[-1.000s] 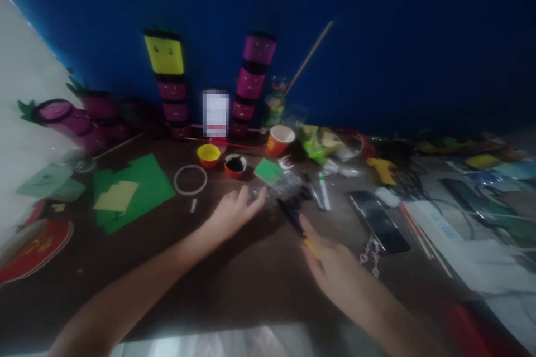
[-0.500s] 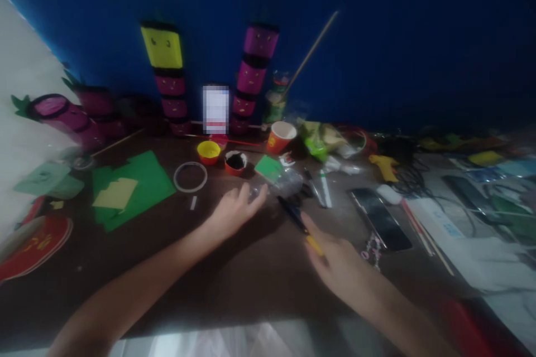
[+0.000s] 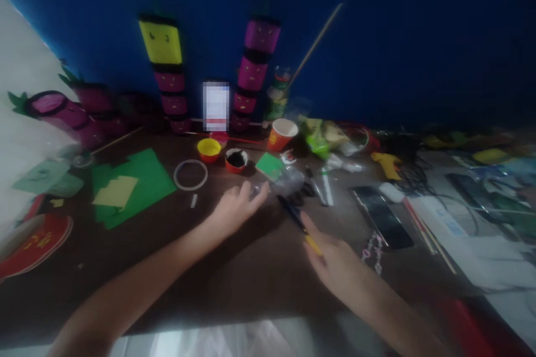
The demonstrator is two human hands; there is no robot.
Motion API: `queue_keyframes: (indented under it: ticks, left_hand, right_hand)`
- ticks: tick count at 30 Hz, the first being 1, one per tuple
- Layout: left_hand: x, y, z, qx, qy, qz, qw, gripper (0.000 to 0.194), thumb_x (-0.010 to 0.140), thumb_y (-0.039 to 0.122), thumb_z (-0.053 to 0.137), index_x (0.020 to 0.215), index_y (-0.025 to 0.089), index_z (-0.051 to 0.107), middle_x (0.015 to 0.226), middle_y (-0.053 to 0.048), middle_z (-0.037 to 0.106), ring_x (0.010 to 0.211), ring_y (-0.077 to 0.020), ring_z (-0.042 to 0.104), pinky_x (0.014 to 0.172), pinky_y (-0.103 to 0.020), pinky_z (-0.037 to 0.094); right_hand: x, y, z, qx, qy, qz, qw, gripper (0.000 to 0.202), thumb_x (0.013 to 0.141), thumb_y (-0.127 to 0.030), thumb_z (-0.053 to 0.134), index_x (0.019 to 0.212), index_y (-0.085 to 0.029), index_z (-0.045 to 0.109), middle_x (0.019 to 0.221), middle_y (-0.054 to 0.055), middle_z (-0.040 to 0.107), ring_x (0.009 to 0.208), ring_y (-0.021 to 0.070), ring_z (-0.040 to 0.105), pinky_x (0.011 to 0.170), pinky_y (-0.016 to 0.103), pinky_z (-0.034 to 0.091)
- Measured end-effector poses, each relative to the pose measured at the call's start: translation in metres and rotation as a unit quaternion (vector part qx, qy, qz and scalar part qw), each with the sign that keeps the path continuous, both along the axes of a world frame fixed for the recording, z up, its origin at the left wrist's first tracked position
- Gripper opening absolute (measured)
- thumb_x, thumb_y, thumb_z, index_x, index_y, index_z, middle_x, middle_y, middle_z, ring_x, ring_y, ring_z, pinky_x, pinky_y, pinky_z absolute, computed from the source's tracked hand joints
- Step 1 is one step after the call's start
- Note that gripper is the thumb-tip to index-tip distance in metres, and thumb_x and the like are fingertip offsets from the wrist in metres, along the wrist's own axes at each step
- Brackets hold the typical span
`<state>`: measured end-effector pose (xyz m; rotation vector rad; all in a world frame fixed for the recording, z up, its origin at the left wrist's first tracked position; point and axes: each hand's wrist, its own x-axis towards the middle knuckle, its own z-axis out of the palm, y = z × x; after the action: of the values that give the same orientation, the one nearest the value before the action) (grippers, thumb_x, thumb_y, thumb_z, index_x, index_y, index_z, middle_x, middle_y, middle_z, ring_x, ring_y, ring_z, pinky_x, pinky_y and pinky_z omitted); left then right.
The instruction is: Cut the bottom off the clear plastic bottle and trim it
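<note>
My left hand (image 3: 234, 209) is closed, thumb and fingers stretched toward a clear plastic piece (image 3: 256, 191) at their tips. Just right of it lies a crumpled-looking clear plastic object (image 3: 290, 179), beside a small green square (image 3: 269, 165). My right hand (image 3: 335, 256) grips a slim black-and-yellow tool (image 3: 293, 216) that looks like a utility knife. Its dark end points up and left, toward the clear plastic. Blur hides whether the tool touches it. Dark scissor-like loops (image 3: 302, 196) and a white pen (image 3: 327, 187) lie close by.
Behind stand a red paper cup (image 3: 281, 135), a yellow cup (image 3: 209, 150) and a small cup with dark contents (image 3: 236, 160). Left are green sheets (image 3: 146, 184) and a tape ring (image 3: 190, 174). Right are a phone (image 3: 383, 217), a yellow glue gun (image 3: 387, 165) and cables.
The camera view has shifted very slightly. Both hands keep nearly the same pose, with the tool still in the right one.
</note>
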<state>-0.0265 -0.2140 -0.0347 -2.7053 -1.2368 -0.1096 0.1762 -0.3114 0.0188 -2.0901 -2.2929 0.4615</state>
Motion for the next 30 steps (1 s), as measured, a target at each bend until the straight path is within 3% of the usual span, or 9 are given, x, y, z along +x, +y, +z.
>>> queue_keyframes:
  ticks: [9,15,18,25,30]
  left_hand:
    - [0.0,0.002,-0.007,-0.007,-0.031,0.008,0.999,0.061,0.082,0.003,0.039,0.137,0.029,0.028,0.108,-0.012,0.049,0.073,-0.0151,0.061,0.065,-0.03,0.053]
    - [0.002,-0.001,-0.005,0.012,-0.007,0.014,1.0,0.059,0.083,0.005,0.04,0.136,0.027,0.03,0.109,-0.013,0.05,0.073,-0.0162,0.061,0.063,-0.029,0.051]
    - [0.003,-0.002,-0.005,0.002,-0.019,0.014,1.0,0.061,0.081,0.005,0.043,0.136,0.027,0.03,0.106,-0.013,0.05,0.074,-0.0168,0.061,0.064,-0.03,0.052]
    - [0.002,-0.001,-0.003,-0.005,-0.032,0.017,0.999,0.06,0.081,0.003,0.043,0.135,0.028,0.033,0.109,-0.013,0.05,0.074,-0.0165,0.061,0.063,-0.03,0.052]
    - [0.001,0.001,-0.001,-0.009,-0.01,0.007,1.0,0.061,0.081,0.003,0.04,0.137,0.026,0.03,0.108,-0.013,0.051,0.074,-0.0172,0.062,0.062,-0.03,0.053]
  right_hand:
    - [0.001,-0.001,-0.004,0.01,0.008,0.003,1.0,0.05,0.085,-0.017,0.037,0.135,-0.009,0.042,0.077,0.011,0.071,0.066,0.0209,0.068,0.058,0.027,0.051]
    - [0.009,-0.007,0.001,0.004,0.051,0.014,0.999,0.053,0.089,-0.023,0.036,0.14,-0.012,0.031,0.112,0.016,0.064,0.101,0.0217,0.063,0.081,0.032,0.052]
    - [0.013,-0.011,0.002,0.004,0.064,0.013,0.998,0.055,0.089,-0.021,0.037,0.143,-0.015,0.025,0.122,0.015,0.059,0.109,0.0207,0.059,0.085,0.032,0.051]
    - [0.015,-0.009,0.008,0.005,0.073,-0.025,0.997,0.045,0.091,-0.02,0.035,0.135,-0.017,0.041,0.113,0.012,0.065,0.1,0.0195,0.064,0.079,0.03,0.054]
    - [0.016,-0.01,0.008,0.025,0.066,-0.022,0.997,0.044,0.09,-0.02,0.037,0.133,-0.02,0.044,0.11,0.009,0.068,0.096,0.0182,0.066,0.077,0.028,0.054]
